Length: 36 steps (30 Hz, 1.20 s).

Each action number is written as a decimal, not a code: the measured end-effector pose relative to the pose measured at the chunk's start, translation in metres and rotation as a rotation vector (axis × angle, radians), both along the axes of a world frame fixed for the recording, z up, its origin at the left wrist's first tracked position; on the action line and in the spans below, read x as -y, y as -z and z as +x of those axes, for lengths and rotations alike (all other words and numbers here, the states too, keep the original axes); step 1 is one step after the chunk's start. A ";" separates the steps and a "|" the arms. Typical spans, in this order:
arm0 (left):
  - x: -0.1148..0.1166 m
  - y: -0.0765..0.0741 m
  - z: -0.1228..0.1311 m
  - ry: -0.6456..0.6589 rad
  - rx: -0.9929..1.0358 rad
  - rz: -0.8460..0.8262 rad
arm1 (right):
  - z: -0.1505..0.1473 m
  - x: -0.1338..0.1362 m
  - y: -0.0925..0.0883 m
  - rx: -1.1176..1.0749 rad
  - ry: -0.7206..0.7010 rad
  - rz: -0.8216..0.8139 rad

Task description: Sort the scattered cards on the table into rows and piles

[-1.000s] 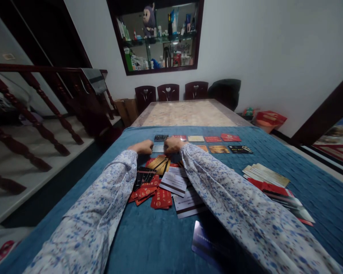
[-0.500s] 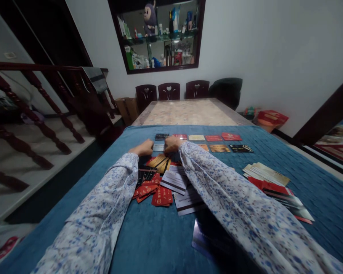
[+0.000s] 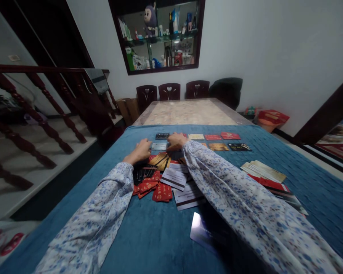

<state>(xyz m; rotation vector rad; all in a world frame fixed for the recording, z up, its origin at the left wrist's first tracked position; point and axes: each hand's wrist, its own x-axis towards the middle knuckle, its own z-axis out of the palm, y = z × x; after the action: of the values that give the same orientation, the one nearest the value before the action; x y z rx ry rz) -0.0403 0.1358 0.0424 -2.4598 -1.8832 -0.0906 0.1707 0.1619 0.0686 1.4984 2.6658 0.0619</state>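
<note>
A pale blue card (image 3: 159,146) lies flat on the blue cloth between my hands. My left hand (image 3: 140,151) is at its left end, fingers bent and slightly apart, with nothing seen in them. At its right end is my right hand (image 3: 175,140), fingers spread downward over neighbouring cards, partly hiding a red one. A black card (image 3: 162,136) lies just behind. To the right, two rows include a cream card (image 3: 196,136) and a black-and-gold card (image 3: 239,147). Nearer me are piles of red cards (image 3: 162,192), black cards (image 3: 144,174) and white cards (image 3: 174,177).
On the right of the cloth (image 3: 148,239) lie fanned cream cards (image 3: 264,171) and red and grey cards (image 3: 277,188). A dark shiny card (image 3: 202,232) is near the front, beside my right sleeve. Chairs (image 3: 169,91) stand behind the marble-patterned tabletop (image 3: 188,110).
My left hand has drawn back slightly left and its fingers have loosened from the pale blue card. My right hand has shifted slightly right, with its fingers opened out.
</note>
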 end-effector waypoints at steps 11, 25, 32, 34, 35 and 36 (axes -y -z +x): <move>0.068 -0.006 0.011 0.194 0.086 0.106 | 0.026 0.039 -0.008 -0.067 -0.080 0.099; 0.126 -0.004 0.022 0.579 0.195 0.109 | 0.067 0.104 0.015 -0.217 -0.264 0.120; 0.132 -0.005 0.029 0.620 0.134 0.074 | 0.077 0.108 0.024 -0.263 -0.375 0.128; 0.131 -0.004 0.031 0.616 0.124 0.058 | 0.078 0.108 0.024 -0.261 -0.386 0.123; 0.131 -0.003 0.032 0.612 0.121 0.053 | 0.079 0.108 0.023 -0.262 -0.391 0.119; 0.130 -0.002 0.033 0.605 0.118 0.051 | 0.080 0.108 0.023 -0.262 -0.396 0.114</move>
<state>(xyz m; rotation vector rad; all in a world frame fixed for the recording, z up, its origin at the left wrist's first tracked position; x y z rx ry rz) -0.0076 0.0062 0.0447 -2.9437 -1.0797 -0.3006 0.2503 0.0537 0.0455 1.0420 3.1841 0.0445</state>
